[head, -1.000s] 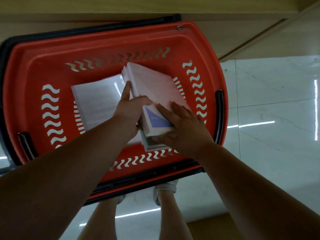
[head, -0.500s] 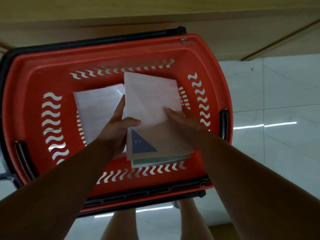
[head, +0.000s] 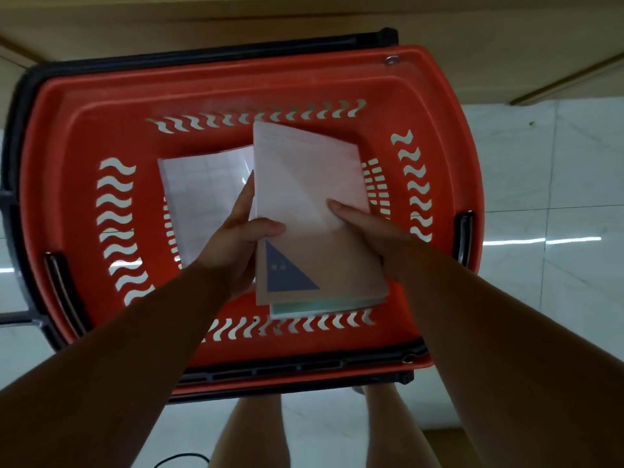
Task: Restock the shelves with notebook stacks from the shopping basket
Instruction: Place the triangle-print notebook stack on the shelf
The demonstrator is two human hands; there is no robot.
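A stack of notebooks (head: 304, 197) hangs over the red shopping basket (head: 60, 157); its top cover is pale with a blue triangle near me. My left hand (head: 233, 244) grips the stack's left edge, thumb on top. My right hand (head: 368, 231) grips the right edge, thumb lying across the cover. A second pale notebook (head: 199, 197) lies flat on the basket floor to the left, partly hidden by my left hand.
The basket has black handles (head: 202, 60) folded down along its rim. A beige wooden shelf base (head: 304, 18) runs across the top of the view. White glossy floor tiles (head: 547, 197) spread to the right. My legs show below the basket.
The stack has turned from tilted to flat and lifted higher in both hands. My right hand shifted from the near corner to the right edge.
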